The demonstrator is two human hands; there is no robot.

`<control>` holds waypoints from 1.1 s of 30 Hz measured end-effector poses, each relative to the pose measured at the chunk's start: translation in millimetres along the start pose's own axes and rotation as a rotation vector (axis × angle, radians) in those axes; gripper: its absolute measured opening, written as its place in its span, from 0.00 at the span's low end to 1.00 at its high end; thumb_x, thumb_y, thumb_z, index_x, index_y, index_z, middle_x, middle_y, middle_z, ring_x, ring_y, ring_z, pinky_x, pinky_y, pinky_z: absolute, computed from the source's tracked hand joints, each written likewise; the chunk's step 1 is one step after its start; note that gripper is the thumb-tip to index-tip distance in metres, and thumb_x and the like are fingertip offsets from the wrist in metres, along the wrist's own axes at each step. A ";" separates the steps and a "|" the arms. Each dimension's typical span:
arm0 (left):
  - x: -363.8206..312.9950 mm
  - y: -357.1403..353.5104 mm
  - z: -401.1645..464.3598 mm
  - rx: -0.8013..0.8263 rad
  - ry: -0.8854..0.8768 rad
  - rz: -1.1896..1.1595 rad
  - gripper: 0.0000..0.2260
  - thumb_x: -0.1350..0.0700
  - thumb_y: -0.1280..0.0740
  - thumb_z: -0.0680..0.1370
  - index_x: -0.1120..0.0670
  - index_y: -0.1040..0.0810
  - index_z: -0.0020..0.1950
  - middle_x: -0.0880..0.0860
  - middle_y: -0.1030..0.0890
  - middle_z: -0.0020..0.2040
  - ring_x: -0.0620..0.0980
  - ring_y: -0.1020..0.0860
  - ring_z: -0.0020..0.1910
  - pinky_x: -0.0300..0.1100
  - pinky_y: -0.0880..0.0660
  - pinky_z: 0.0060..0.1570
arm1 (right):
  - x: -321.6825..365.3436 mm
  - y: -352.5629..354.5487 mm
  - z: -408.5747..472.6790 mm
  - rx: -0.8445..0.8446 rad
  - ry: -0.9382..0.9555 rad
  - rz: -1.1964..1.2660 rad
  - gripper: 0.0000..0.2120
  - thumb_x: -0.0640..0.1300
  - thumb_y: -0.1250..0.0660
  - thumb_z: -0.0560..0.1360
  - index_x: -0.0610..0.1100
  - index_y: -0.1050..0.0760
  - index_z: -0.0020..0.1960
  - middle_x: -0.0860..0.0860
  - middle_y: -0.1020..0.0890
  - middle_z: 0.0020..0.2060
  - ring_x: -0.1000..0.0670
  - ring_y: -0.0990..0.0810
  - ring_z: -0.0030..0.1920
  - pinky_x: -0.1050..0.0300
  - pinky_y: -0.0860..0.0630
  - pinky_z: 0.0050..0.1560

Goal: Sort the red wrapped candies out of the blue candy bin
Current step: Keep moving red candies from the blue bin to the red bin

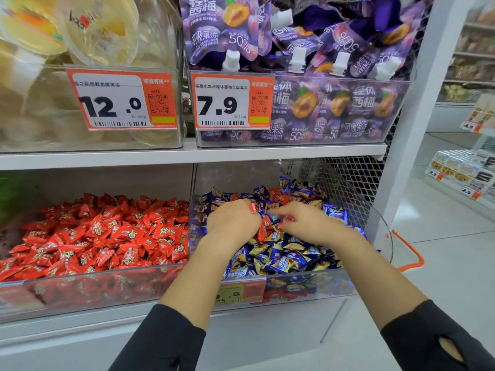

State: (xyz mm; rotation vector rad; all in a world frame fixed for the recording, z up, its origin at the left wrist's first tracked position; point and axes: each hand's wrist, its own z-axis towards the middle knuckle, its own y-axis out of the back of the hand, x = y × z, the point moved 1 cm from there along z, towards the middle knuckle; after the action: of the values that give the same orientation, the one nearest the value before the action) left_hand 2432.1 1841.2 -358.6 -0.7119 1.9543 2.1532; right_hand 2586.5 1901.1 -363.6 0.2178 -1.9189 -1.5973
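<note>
A clear bin (308,286) on the lower shelf holds several blue and gold wrapped candies (284,257). A few red wrapped candies (277,195) lie among them near the back. My left hand (231,222) is inside this bin with curled fingers and holds red candies (263,228) that stick out at its right side. My right hand (308,223) lies over the blue pile just beside it, fingers pointing left and touching a small red wrapper (289,218).
To the left, a second clear bin (80,293) is full of red wrapped candies (107,234). The shelf above carries bins of jelly cups (80,30) and purple pouches (321,108) with price tags. An orange-handled basket (409,250) sits at the right.
</note>
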 end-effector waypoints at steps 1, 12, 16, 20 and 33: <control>-1.8 -0.9 2.6 -0.001 0.004 -0.018 0.05 0.53 0.41 0.75 0.53 0.28 0.43 0.50 0.25 0.39 0.55 0.25 0.44 0.43 0.32 0.40 | 0.6 -1.5 -0.3 0.045 0.013 -0.057 0.24 0.42 0.39 0.75 0.57 0.30 0.69 0.52 0.22 0.63 0.46 0.19 0.51 0.54 0.22 0.48; 6.7 -26.6 20.0 0.327 -0.118 0.154 0.24 0.44 0.43 0.81 0.53 0.38 0.75 0.55 0.30 0.71 0.55 0.29 0.67 0.50 0.29 0.63 | -8.0 -0.6 4.5 -0.191 -0.028 -0.038 0.06 0.49 0.37 0.77 0.51 0.22 0.47 0.53 0.19 0.34 0.57 0.31 0.25 0.61 0.35 0.27; 11.9 -4.7 16.3 0.148 -0.111 0.079 0.22 0.46 0.42 0.82 0.52 0.37 0.75 0.55 0.28 0.69 0.56 0.29 0.66 0.50 0.28 0.61 | 5.8 2.7 9.3 -0.191 0.001 0.020 0.04 0.51 0.36 0.76 0.55 0.22 0.47 0.58 0.21 0.37 0.57 0.27 0.30 0.60 0.31 0.31; 15.1 17.1 11.3 0.022 -0.074 -0.006 0.23 0.47 0.42 0.82 0.54 0.37 0.75 0.55 0.30 0.71 0.56 0.31 0.68 0.48 0.31 0.63 | 16.4 -3.1 15.8 -0.077 0.020 -0.030 0.13 0.53 0.32 0.75 0.52 0.22 0.59 0.52 0.22 0.61 0.49 0.22 0.54 0.56 0.26 0.50; 20.5 37.8 -10.4 -0.062 -0.082 -0.027 0.23 0.46 0.42 0.82 0.53 0.37 0.75 0.56 0.27 0.69 0.57 0.28 0.66 0.46 0.30 0.59 | 20.3 -22.6 27.1 0.103 0.053 -0.204 0.10 0.49 0.32 0.76 0.47 0.19 0.54 0.50 0.19 0.56 0.51 0.21 0.48 0.55 0.24 0.46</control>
State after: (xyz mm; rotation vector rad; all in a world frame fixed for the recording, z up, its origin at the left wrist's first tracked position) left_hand 2401.0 1821.6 -333.9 -0.6451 1.8347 2.2000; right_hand 2549.6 1907.7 -379.4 0.5088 -1.9923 -1.6043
